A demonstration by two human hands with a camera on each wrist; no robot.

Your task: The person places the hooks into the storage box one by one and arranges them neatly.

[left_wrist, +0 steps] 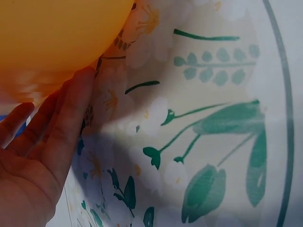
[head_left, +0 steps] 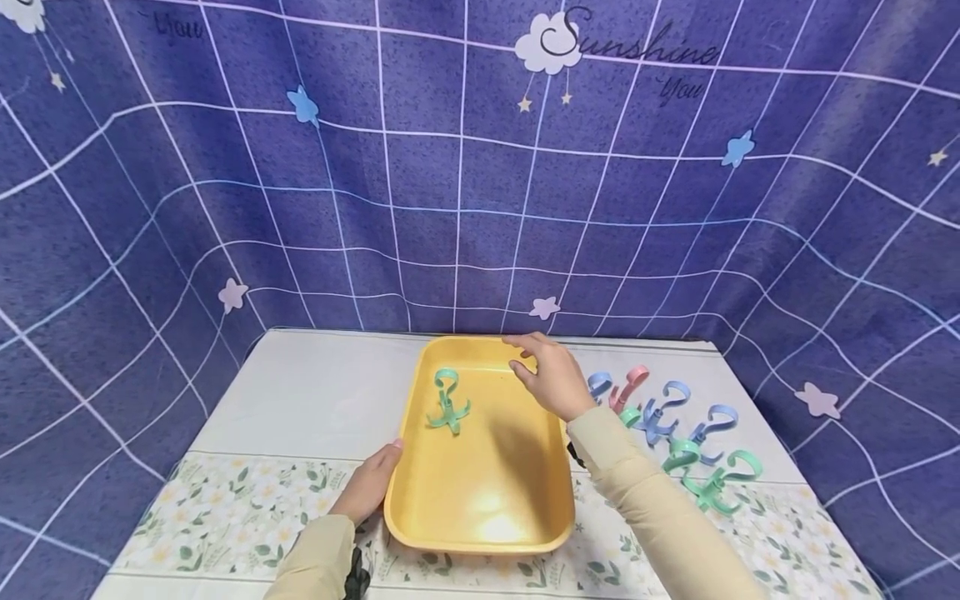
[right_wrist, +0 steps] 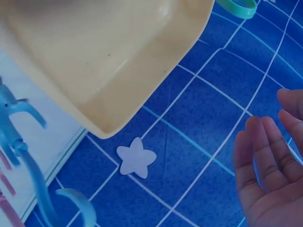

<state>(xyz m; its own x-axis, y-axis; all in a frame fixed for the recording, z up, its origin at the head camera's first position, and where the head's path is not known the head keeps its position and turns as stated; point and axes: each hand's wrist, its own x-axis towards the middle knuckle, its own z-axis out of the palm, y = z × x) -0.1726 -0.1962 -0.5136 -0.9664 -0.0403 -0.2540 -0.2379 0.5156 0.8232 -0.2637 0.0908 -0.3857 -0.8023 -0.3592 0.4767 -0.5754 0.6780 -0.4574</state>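
Note:
A yellow tray (head_left: 480, 546) lies in the middle of the table, and one green hook (head_left: 447, 400) rests in its far left part. My left hand (head_left: 370, 489) lies flat on the cloth, its straight fingers (left_wrist: 71, 113) touching the tray's (left_wrist: 57, 38) near left edge. Over the tray's far right corner my right hand (head_left: 551, 379) hovers with relaxed fingers, holding nothing. In the right wrist view the same hand (right_wrist: 270, 175) shows an empty palm beside the tray (right_wrist: 109, 61), with the green hook (right_wrist: 236, 5) at the top edge.
Several loose hooks lie on the table right of the tray: blue ones (head_left: 660, 408), a pink one (head_left: 628, 385) and green ones (head_left: 712, 479). A floral tablecloth (head_left: 247, 500) covers the table. A blue grid-patterned backdrop (head_left: 450, 208) closes off the back and sides.

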